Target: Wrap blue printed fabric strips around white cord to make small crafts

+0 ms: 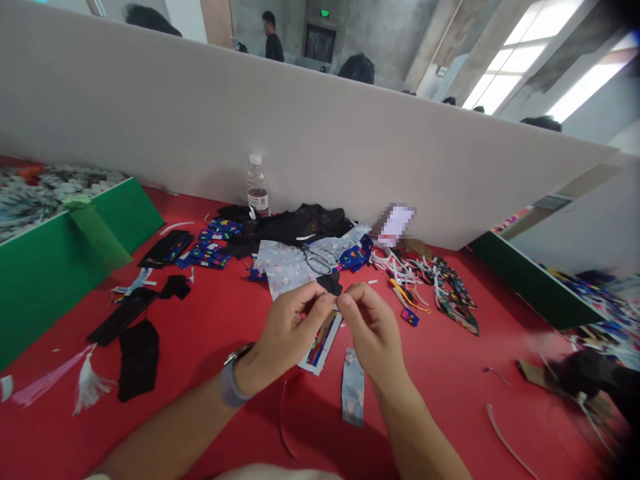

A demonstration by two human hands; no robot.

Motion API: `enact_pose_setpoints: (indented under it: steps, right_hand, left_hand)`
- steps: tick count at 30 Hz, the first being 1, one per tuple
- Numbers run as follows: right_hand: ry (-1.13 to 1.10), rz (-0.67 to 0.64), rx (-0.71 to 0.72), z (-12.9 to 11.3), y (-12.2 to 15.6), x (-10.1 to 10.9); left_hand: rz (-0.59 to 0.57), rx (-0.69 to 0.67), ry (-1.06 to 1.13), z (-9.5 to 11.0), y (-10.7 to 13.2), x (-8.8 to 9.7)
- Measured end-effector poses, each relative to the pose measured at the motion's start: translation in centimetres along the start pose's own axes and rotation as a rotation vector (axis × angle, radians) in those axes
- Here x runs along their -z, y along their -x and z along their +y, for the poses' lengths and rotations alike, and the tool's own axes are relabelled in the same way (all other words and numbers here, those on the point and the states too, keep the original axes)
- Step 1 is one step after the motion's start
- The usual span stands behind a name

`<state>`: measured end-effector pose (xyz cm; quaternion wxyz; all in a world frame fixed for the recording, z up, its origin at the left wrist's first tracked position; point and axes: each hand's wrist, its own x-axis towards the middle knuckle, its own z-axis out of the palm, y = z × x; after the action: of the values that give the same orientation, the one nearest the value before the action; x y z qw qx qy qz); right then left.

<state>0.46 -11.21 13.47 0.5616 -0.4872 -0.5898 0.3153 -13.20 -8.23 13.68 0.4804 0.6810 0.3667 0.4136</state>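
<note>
My left hand (290, 327) and my right hand (373, 330) meet over the red table (215, 320), fingertips pinched together on a small black piece of fabric (331, 285). A watch sits on my left wrist. Under the hands lies a small card with coloured stripes (320, 347). A narrow pale blue patterned strip (353, 387) lies just below my right hand. Scissors (320, 259) rest on a light blue patterned cloth (290, 267) beyond the hands.
A water bottle (257, 187) stands by the grey partition (320, 133). Black cloth (295, 227), blue printed pieces (210, 248) and black scraps (137, 357) lie left; ribbons and elastic (425, 280) right. Green dividers (60, 267) flank the table. A pink tassel (55, 377) lies near left.
</note>
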Motion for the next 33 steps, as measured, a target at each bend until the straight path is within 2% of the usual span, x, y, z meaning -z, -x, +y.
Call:
enact_pose_setpoints:
  steps: [6, 11, 13, 15, 18, 21, 26, 33]
  right_hand:
    - [-0.117, 0.088, -0.066, 0.1, 0.0, 0.6]
    - [-0.077, 0.039, -0.068, 0.3, -0.2, 1.0]
    - [0.037, 0.050, -0.031, 0.2, -0.3, 1.1]
    - [0.237, 0.114, 0.061, 0.0, -0.2, 1.2]
    - [0.586, 0.260, 0.302, -0.6, 0.2, 1.1]
    - [0.762, 0.241, 0.483, -1.2, 0.8, 0.8]
    - [0.868, 0.170, 0.533, -1.5, 1.0, 0.6]
    - [0.976, 0.091, 0.576, -1.6, 0.9, 1.4]
  left_hand:
    - [-0.031, 0.150, 0.315, 0.3, 0.2, -0.4]
    - [-0.041, 0.173, 0.399, 0.4, 0.2, -0.7]
    - [-0.001, 0.154, 0.366, 0.3, 0.3, -0.7]
    - [0.049, 0.141, 0.309, 0.2, 0.3, -0.6]
    - [0.087, 0.143, 0.218, 0.4, 0.4, -0.5]
    - [0.084, 0.131, 0.141, 0.5, 0.6, -0.6]
    - [0.093, 0.006, -0.091, 0.6, 1.1, -0.7]
    - [0.084, -0.140, -0.329, 1.3, 1.3, -0.5]
